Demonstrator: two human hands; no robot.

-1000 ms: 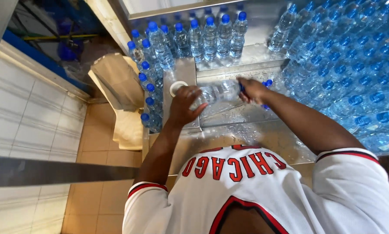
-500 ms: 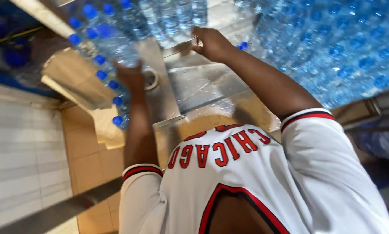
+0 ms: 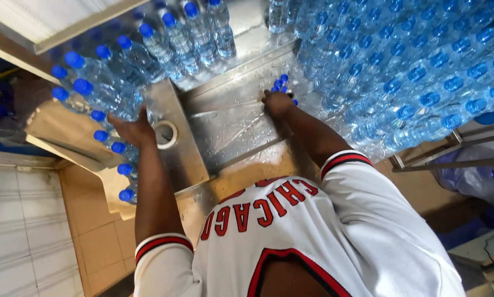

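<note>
My left hand (image 3: 130, 130) reaches to the left and closes around a clear water bottle (image 3: 110, 104) with a blue cap, in a cluster of such bottles. My right hand (image 3: 277, 102) stretches forward and grips a small group of blue-capped bottles (image 3: 283, 83) at the foot of the big stack. Both arms pass over a wet metal table (image 3: 225, 129) with a sheet of clear plastic film (image 3: 241, 124) on it. A white tape roll (image 3: 166, 133) lies just right of my left hand.
A large stack of wrapped water bottles (image 3: 412, 71) fills the right side. More bottles stand in a row at the back (image 3: 194, 38). Brown cardboard (image 3: 65, 135) lies left of the table over a tiled floor (image 3: 21, 231). A metal frame (image 3: 450, 159) is at the right.
The bottle held between both hands is gone from them. My left hand has swung out to the left bottle cluster and my right hand forward to the bottles by the stack.
</note>
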